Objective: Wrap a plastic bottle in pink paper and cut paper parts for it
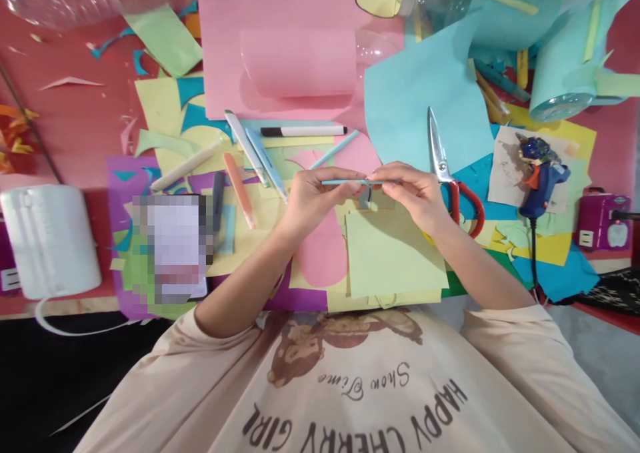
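A thin light-blue paper strip (333, 182) stretches level between my two hands, possibly rolled or folded. My left hand (320, 189) pinches its left part between thumb and fingers. The other end is pinched in my right hand (413, 186), close to the first. Under the fingertips a small dark piece hangs, too small to make out. Below my hands lie a pale green sheet (397, 256) and a pink rounded paper piece (323, 259). Another thin light-blue stick (336, 149) rests just beyond my left hand.
Red-handled scissors (441, 166) lie right of my right hand. A blue glue gun (540, 179) sits farther right. Markers, including a black-and-white one (304, 131), lie ahead. A pink-wrapped cylinder (300, 63) is behind them. A phone (175, 246) and a white case (50, 239) are left.
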Demonstrator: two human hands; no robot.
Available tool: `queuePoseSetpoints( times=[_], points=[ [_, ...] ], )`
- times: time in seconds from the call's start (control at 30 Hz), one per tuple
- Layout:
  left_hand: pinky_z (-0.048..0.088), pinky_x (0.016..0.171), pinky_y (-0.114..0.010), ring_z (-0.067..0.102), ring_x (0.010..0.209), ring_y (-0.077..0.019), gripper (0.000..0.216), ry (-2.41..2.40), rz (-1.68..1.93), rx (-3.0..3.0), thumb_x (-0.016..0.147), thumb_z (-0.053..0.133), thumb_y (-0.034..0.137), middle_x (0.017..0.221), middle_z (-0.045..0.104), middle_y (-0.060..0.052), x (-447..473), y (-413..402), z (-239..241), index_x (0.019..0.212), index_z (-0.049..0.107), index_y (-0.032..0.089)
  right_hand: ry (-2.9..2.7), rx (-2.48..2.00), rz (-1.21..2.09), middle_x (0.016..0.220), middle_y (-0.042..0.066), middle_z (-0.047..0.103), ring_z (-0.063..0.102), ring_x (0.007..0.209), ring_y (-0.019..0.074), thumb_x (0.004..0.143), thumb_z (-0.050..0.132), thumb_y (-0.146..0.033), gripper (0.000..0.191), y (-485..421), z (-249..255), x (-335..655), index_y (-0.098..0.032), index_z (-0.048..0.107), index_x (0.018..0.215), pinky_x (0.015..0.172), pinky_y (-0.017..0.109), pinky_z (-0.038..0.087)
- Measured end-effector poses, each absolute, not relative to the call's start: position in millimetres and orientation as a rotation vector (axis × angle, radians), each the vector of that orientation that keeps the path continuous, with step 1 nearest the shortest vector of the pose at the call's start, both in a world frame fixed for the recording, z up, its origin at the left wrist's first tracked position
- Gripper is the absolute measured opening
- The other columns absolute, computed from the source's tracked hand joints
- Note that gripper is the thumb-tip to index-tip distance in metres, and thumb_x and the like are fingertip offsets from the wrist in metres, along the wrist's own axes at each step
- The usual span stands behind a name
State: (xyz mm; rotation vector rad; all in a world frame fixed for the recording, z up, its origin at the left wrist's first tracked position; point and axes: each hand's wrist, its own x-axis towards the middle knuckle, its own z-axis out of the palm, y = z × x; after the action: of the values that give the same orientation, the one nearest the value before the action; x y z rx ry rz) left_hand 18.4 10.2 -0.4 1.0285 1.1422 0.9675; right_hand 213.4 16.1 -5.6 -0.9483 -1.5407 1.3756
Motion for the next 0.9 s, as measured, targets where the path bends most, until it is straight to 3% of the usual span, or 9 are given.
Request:
queuePoseSetpoints(
  times=[0.1, 0.2, 0.5, 0.6, 0.67, 0.73, 0.8, 0.87, 0.9],
  points=[
    [0.060, 0.071, -0.025, 0.073, 0.076, -0.0162, 0.019, 1.187, 1.022, 1.029, 0.071, 0.076, 0.033, 0.085, 0.076, -0.003, 18.2, 11.7, 0.8, 0.084, 0.076, 0.019, -1.489, -0.918, 1.347, 0.104, 0.000, 0.067, 0.060, 0.107, 0.0174, 0.086, 0.064, -0.029, 0.010, 18.1, -8.2, 214.1, -0.029, 0.071, 0.093, 0.093, 0.036, 0.049],
    [0.060, 0.073, -0.025, 0.073, 0.083, -0.0178, 0.018, 1.271, 1.075, 1.079, 0.070, 0.076, 0.032, 0.087, 0.076, -0.004, 17.8, 13.3, 0.8, 0.084, 0.076, 0.020, -1.326, -0.991, 1.308, 0.101, -0.001, 0.066, 0.061, 0.101, 0.0151, 0.083, 0.067, -0.032, 0.005, 20.4, -11.3, 213.6, -0.027, 0.066, 0.084, 0.088, 0.031, 0.049],
    [0.060, 0.069, -0.024, 0.073, 0.082, -0.0171, 0.013, 1.286, 1.155, 1.122, 0.073, 0.074, 0.027, 0.087, 0.073, -0.003, 17.9, 13.6, -3.6, 0.084, 0.072, 0.020, -0.959, -1.146, 1.254, 0.063, -0.003, 0.047, 0.050, 0.056, 0.0109, 0.088, 0.050, -0.056, 0.044, 30.3, -12.1, 214.9, -0.023, 0.035, 0.063, 0.059, 0.027, 0.047],
    [0.060, 0.067, -0.024, 0.072, 0.079, -0.0157, 0.014, 1.305, 1.192, 1.103, 0.074, 0.073, 0.029, 0.086, 0.073, -0.002, 17.0, 14.6, -6.8, 0.085, 0.072, 0.020, -1.009, -1.182, 1.245, 0.054, -0.004, 0.036, 0.041, 0.047, 0.0103, 0.091, 0.043, -0.057, 0.050, 28.6, -11.3, 216.1, -0.023, 0.025, 0.059, 0.051, 0.027, 0.042],
    [0.060, 0.067, -0.024, 0.071, 0.075, -0.0137, 0.014, 1.306, 1.247, 1.093, 0.074, 0.073, 0.030, 0.083, 0.072, -0.001, 15.8, 16.2, -10.3, 0.086, 0.072, 0.022, -1.041, -1.171, 1.216, 0.055, -0.004, 0.038, 0.040, 0.045, 0.0095, 0.093, 0.043, -0.053, 0.050, 27.0, -11.9, 216.1, -0.022, 0.026, 0.058, 0.050, 0.027, 0.042],
    [0.060, 0.069, -0.024, 0.070, 0.073, -0.0117, 0.012, 1.299, 1.311, 1.091, 0.075, 0.073, 0.030, 0.082, 0.072, 0.001, 14.4, 18.0, -13.5, 0.085, 0.072, 0.023, -1.095, -1.127, 1.152, 0.072, -0.002, 0.054, 0.054, 0.058, 0.0103, 0.089, 0.054, -0.050, 0.037, 25.5, -13.8, 215.9, -0.023, 0.041, 0.066, 0.059, 0.028, 0.048],
    [0.059, 0.070, -0.023, 0.068, 0.073, -0.0102, 0.011, 1.298, 1.349, 1.107, 0.075, 0.073, 0.029, 0.085, 0.072, 0.001, 13.3, 19.2, -15.0, 0.085, 0.073, 0.024, -1.199, -1.112, 1.059, 0.108, 0.001, 0.059, 0.064, 0.094, 0.0163, 0.082, 0.064, -0.048, 0.025, 24.0, -16.2, 215.7, -0.029, 0.054, 0.094, 0.081, 0.035, 0.052],
    [0.057, 0.066, -0.021, 0.066, 0.070, -0.0090, 0.009, 1.309, 1.348, 1.144, 0.076, 0.073, 0.028, 0.086, 0.072, 0.001, 12.9, 19.1, -14.5, 0.084, 0.073, 0.024, -1.322, -1.131, 0.965, 0.130, 0.000, 0.052, 0.051, 0.125, 0.0213, 0.086, 0.059, -0.050, 0.028, 21.8, -17.4, 215.6, -0.033, 0.055, 0.108, 0.103, 0.044, 0.044],
    [0.056, 0.063, -0.020, 0.066, 0.069, -0.0088, 0.009, 1.309, 1.327, 1.167, 0.076, 0.072, 0.028, 0.085, 0.072, 0.001, 13.0, 18.5, -13.8, 0.084, 0.074, 0.024, -1.369, -1.142, 0.943, 0.131, -0.001, 0.053, 0.047, 0.130, 0.0216, 0.091, 0.051, -0.049, 0.022, 20.4, -17.1, 215.3, -0.032, 0.060, 0.100, 0.108, 0.047, 0.039]
  ],
)
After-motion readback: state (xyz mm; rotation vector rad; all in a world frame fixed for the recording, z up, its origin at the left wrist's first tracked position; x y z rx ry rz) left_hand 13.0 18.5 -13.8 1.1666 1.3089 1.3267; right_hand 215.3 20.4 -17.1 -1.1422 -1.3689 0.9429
